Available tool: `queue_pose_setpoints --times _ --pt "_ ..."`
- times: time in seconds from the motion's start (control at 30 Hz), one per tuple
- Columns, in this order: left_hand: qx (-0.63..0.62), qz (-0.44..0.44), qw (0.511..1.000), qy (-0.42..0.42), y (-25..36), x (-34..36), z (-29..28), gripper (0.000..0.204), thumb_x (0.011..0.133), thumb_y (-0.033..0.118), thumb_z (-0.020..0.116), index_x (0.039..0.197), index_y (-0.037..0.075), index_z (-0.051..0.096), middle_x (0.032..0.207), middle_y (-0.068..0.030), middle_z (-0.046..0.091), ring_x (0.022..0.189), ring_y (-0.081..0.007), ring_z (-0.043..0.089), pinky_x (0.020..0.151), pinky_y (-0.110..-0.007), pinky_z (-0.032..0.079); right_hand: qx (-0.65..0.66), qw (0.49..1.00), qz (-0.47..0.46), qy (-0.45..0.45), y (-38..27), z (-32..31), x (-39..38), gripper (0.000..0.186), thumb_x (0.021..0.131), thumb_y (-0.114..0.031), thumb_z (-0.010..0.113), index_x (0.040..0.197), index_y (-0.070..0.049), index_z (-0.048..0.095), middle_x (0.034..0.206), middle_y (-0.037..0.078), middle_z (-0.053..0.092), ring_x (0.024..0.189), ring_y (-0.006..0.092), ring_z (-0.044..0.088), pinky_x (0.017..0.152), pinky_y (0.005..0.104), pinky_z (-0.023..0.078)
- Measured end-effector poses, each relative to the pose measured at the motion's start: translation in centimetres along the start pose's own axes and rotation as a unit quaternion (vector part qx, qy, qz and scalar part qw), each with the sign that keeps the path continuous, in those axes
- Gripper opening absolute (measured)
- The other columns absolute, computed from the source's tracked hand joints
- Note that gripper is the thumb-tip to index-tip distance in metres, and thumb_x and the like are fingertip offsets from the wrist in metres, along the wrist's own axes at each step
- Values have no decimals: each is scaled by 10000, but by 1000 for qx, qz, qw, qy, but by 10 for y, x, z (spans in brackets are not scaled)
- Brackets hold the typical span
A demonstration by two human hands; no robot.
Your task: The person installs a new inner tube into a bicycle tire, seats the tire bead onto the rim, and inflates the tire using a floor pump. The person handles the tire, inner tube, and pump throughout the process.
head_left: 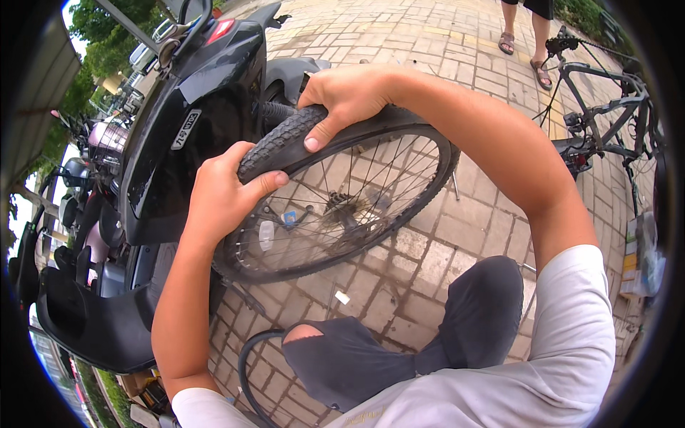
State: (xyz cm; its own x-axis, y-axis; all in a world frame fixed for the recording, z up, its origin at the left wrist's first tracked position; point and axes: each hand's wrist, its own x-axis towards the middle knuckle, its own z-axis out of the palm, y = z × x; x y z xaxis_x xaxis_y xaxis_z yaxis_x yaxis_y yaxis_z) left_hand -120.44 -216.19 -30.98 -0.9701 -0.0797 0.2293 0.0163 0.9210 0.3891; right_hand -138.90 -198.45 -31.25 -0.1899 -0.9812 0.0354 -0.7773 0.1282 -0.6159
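A spoked bicycle wheel [428,184] with a black tire is held tilted over the pavement, its hub and sprockets [337,201] at the middle. My left hand [227,184] grips the knobby tire [280,137] at its left side, thumb laid across its sidewall. My right hand [344,100] grips the same tire higher up, at the top, with its thumb pointing down along it. Under and beside the wheel lie a small blue item [289,218] and a white plastic piece [266,235]. A thin black hose or tube [247,378] curves on the paving by my left knee.
A black scooter [171,164] stands close on the left, with more two-wheelers [100,178] behind it. At upper right are a person's sandalled feet [536,71] and a black bicycle frame [592,107]. A clear bag with boxes [635,253] lies at the far right.
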Motion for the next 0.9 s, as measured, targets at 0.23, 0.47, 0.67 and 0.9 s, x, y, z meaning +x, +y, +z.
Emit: queue_pose_setpoints --times 0.23,0.47,0.67,0.9 --pt "-212 -94 971 -51 -17 12 8 296 754 169 824 918 -36 688 725 -25 679 647 -63 592 587 -257 475 96 995 22 -31 15 4 9 509 767 -474 764 983 -17 702 774 88 697 699 202 660 663 327 501" --pt "-122 -106 983 -87 -29 12 -14 316 795 210 797 976 -6 653 853 -20 660 772 -79 593 701 -266 498 -167 983 -7 77 0 8 5 648 711 -585 757 962 7 681 859 191 694 855 330 680 761 434 519" --pt "101 36 994 27 1 14 -1 504 757 337 808 1037 -44 635 824 -150 681 711 -204 652 669 -327 497 -192 974 8 116 6 10 -9 640 668 -572 789 865 21 652 776 185 678 792 364 676 722 444 527" --pt "-110 -95 989 -42 -7 29 4 244 793 160 776 903 -35 677 703 -35 663 630 -92 585 594 -271 472 -47 996 7 77 16 10 5 513 720 -451 796 928 6 696 752 150 688 715 297 666 691 398 507"
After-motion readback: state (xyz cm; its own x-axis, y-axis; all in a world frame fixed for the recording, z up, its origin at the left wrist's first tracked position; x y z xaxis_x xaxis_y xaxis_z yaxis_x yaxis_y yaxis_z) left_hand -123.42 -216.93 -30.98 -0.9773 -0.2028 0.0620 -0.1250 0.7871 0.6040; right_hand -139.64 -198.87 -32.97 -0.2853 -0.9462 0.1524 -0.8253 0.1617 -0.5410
